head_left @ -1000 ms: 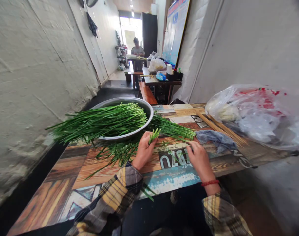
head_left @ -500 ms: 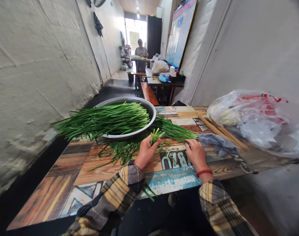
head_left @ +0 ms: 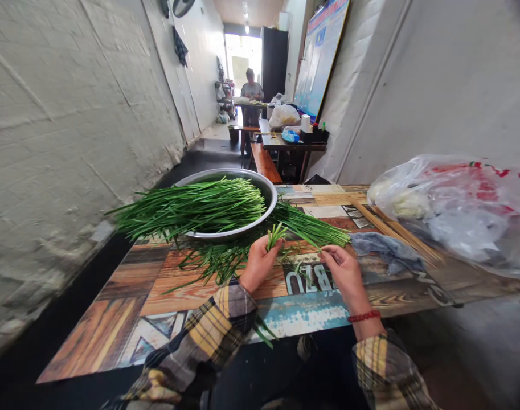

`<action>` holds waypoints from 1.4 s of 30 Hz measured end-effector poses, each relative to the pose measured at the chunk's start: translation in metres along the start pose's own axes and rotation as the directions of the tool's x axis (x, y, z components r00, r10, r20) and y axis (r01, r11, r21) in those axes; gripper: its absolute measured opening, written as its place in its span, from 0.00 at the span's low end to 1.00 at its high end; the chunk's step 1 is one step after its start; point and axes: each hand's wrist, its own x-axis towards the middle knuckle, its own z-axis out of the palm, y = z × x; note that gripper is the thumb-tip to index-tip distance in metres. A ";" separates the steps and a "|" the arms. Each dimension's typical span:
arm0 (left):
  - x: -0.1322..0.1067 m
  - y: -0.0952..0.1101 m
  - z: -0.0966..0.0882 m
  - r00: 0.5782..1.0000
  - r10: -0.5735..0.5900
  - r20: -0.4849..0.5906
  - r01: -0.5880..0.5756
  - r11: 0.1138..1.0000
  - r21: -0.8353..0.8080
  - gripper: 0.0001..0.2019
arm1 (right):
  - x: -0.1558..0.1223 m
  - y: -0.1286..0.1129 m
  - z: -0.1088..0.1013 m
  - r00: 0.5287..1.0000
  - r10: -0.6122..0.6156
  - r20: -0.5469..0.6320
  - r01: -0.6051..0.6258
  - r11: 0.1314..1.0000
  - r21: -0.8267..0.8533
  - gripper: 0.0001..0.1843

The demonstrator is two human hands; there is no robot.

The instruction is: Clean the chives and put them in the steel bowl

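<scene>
Since half a second ago the right hand [head_left: 343,269] has come up off the table [head_left: 187,290]. It lay flat and palm down then; now it is turned on its edge with the fingers curled in toward the thumb. It may be nipping a single stalk there, but anything between the fingertips is too thin to make out. The left hand [head_left: 260,261] stays as it was, closed round a small bunch [head_left: 277,233] with the pale cut ends sticking up above the thumb.

The wall [head_left: 63,114] on the left is rough, whitewashed brick. The table is long, with a printed patchwork of worn planks in orange, brown and chipped blue. On its right end slumps a bag [head_left: 456,210] of thin, crinkled clear plastic with red print. A wide, shallow steel bowl [head_left: 269,196], round and dull-shiny, sits beyond the hands. Across it lies a thick sheaf of chives [head_left: 200,205], flat, glossy green and straight, with their tips hanging over the left rim. More stalks [head_left: 311,228] lie loose on the table between the bowl and the hands. A bundle of thin bamboo skewers [head_left: 392,228] lies near the bag, with a crumpled grey-blue cloth [head_left: 388,250] just beside it. Both sleeves are soft plaid. A red bead bracelet [head_left: 364,316] rings the right wrist.
</scene>
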 end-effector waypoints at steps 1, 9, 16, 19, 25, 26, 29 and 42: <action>0.000 0.001 0.000 1.000 0.012 0.008 -0.012 1.000 0.007 0.14 | -0.005 -0.005 0.004 0.999 -0.040 0.012 0.040 0.998 -0.047 0.16; -0.004 -0.004 0.004 0.956 0.156 0.247 -0.195 0.971 0.139 0.09 | -0.022 -0.038 0.022 0.931 -0.348 0.114 0.365 0.902 -0.228 0.11; -0.005 -0.003 0.006 0.946 0.103 0.308 -0.167 0.967 0.192 0.05 | -0.030 -0.035 0.038 0.982 -0.190 -0.007 0.185 0.960 -0.208 0.14; -0.005 -0.002 0.005 0.952 0.093 0.293 -0.157 0.966 0.205 0.06 | -0.026 -0.033 0.037 0.970 -0.244 -0.022 0.231 0.940 -0.250 0.14; -0.003 0.000 0.003 0.958 0.103 0.267 -0.172 0.952 0.252 0.12 | -0.011 -0.011 0.005 0.964 -0.129 -0.231 0.099 0.986 -0.136 0.14; -0.003 0.000 0.003 0.958 0.104 0.267 -0.174 0.951 0.256 0.11 | -0.010 -0.008 0.000 0.972 -0.133 -0.194 0.106 0.984 -0.144 0.14; -0.004 0.001 0.003 0.954 0.111 0.279 -0.188 0.945 0.269 0.09 | -0.012 -0.010 -0.007 0.974 -0.224 -0.031 0.208 0.943 -0.260 0.13; -0.008 0.001 0.006 0.957 0.084 0.278 -0.167 0.942 0.291 0.12 | -0.024 -0.032 0.025 0.916 -0.389 0.101 0.391 0.801 -0.453 0.11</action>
